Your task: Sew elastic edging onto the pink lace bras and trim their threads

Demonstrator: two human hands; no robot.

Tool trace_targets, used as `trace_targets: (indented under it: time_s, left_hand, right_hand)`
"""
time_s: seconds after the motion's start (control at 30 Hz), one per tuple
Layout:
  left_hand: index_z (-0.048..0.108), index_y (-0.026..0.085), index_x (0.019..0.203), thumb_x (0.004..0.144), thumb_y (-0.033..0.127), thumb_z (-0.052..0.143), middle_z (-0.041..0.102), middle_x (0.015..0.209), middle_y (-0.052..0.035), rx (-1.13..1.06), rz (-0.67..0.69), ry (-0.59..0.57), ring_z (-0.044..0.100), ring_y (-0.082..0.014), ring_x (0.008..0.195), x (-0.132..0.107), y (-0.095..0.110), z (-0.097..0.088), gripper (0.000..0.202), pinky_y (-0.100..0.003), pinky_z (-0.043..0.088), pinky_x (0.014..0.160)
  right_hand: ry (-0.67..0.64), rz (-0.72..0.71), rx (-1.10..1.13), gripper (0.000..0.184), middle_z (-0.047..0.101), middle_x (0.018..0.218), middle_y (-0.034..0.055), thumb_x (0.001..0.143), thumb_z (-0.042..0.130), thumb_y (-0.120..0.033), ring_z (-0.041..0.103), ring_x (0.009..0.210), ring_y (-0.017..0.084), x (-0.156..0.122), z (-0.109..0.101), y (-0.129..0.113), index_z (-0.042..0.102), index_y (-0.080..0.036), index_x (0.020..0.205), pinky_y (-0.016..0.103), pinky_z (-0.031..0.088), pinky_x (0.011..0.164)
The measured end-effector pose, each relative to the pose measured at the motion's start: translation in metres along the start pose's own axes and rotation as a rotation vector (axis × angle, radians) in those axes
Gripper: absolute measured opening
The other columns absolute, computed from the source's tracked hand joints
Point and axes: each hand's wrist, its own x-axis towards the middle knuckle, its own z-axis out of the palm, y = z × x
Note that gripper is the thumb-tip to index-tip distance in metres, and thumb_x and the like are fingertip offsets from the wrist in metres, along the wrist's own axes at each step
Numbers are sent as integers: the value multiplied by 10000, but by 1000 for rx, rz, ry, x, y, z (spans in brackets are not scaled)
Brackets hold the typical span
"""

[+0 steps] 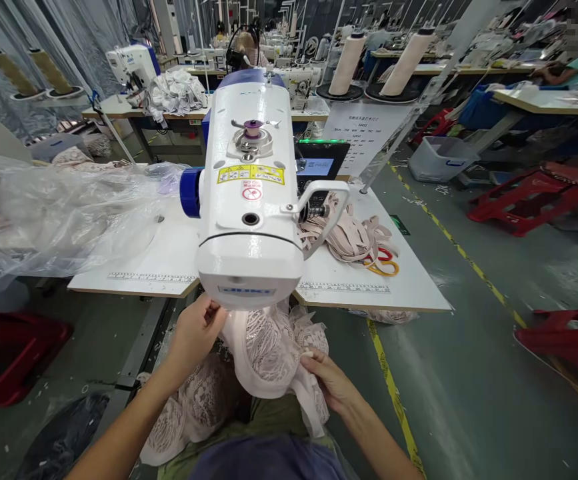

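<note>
A pale pink lace bra [269, 350] hangs at the front of a white sewing machine [251, 260], its upper edge hidden beneath the machine head. With fingers pinched, my left hand [195, 337] grips the bra's upper left edge close under the head. My right hand [327, 377] holds the bra's right side, thumb on top and the other fingers mostly hidden behind the fabric. Another lace bra [201, 400] lies across my lap, below my left forearm. The needle area is out of sight behind the machine head.
Beige straps [353, 240] and scissors with red and orange handles [383, 261] lie on the white table [409, 287] at right. Clear plastic bags [69, 213] cover the left side. Thread cones [347, 63] stand behind; red stools [539, 197] are on the floor. A person sits far right.
</note>
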Motion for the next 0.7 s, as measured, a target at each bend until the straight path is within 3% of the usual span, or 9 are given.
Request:
trace_targets:
  time_s: [0.1, 0.17, 0.23, 0.3, 0.33, 0.4, 0.5, 0.6, 0.7]
  left_hand:
    - [558, 200, 973, 953, 262, 491, 633, 842, -57, 87, 170, 154, 600, -182, 740, -21, 17, 1, 93, -255, 424, 568]
    - [554, 193, 1092, 933, 181, 510, 678, 996, -95, 54, 432, 209, 639, -207, 959, -39, 36, 6, 166, -298, 511, 779]
    - [527, 173, 1200, 912, 146, 534, 686, 1147, -123, 14, 759, 151, 601, -215, 1152, -54, 57, 12, 290, -344, 457, 1016]
    - [460, 156, 1329, 907, 234, 588, 638, 1306, -146, 29, 955, -23, 537, -239, 1276, -61, 73, 18, 448, -384, 365, 1133]
    - [430, 154, 1370, 889, 316, 632, 623, 1335, -148, 46, 959, -148, 537, -255, 1278, -62, 77, 21, 546, -403, 353, 1142]
    - [491, 168, 1319, 798, 468, 723, 673, 1233, -128, 88, 786, -412, 620, -278, 1134, -59, 77, 23, 644, -406, 443, 1035]
    - [625, 206, 952, 761, 431, 760, 680, 811, -1, 107, 412, -681, 633, -182, 706, -48, 63, 21, 324, -266, 459, 632]
    - [527, 192, 707, 855, 249, 640, 473, 561, 59, 77, 296, -698, 443, -96, 488, -42, 49, 17, 195, -234, 233, 474]
    - [420, 179, 619, 923, 243, 527, 341, 501, 53, 137, 336, -571, 313, -90, 452, -41, 41, 18, 329, -261, 146, 489]
  right_hand:
    - [30, -143, -143, 397, 653, 640, 18, 648, 842, -541, 605, 580, 190, -18, 6, -27, 669, -199, 751, 323, 500, 613]
    - [-49, -238, -333, 415, 637, 648, 29, 719, 763, -598, 586, 579, 192, -31, 16, -46, 677, -192, 736, 322, 482, 594]
    - [-241, -335, -589, 414, 613, 641, 25, 817, 669, -581, 566, 591, 180, -44, 33, -65, 680, -184, 701, 301, 460, 599]
    - [-469, -375, -849, 360, 621, 673, 24, 894, 596, -485, 584, 670, 186, -57, 53, -81, 687, -192, 706, 295, 464, 671]
    - [-563, -373, -956, 320, 631, 695, 21, 914, 573, -428, 593, 710, 189, -63, 64, -87, 686, -200, 720, 292, 463, 708]
    - [-659, -352, -1131, 235, 649, 757, 16, 933, 536, -309, 600, 767, 186, -72, 81, -95, 675, -213, 770, 281, 447, 740]
    - [-611, -364, -1303, 186, 659, 844, 15, 961, 468, -213, 597, 792, 173, -78, 94, -98, 638, -217, 885, 266, 411, 720]
    - [-450, -361, -1284, 168, 671, 872, 6, 979, 463, -225, 597, 778, 162, -74, 94, -93, 558, -222, 1117, 261, 412, 729]
    - [-339, -352, -1250, 98, 639, 754, -17, 951, 517, -242, 562, 677, 146, -60, 93, -88, 603, -213, 989, 243, 383, 637]
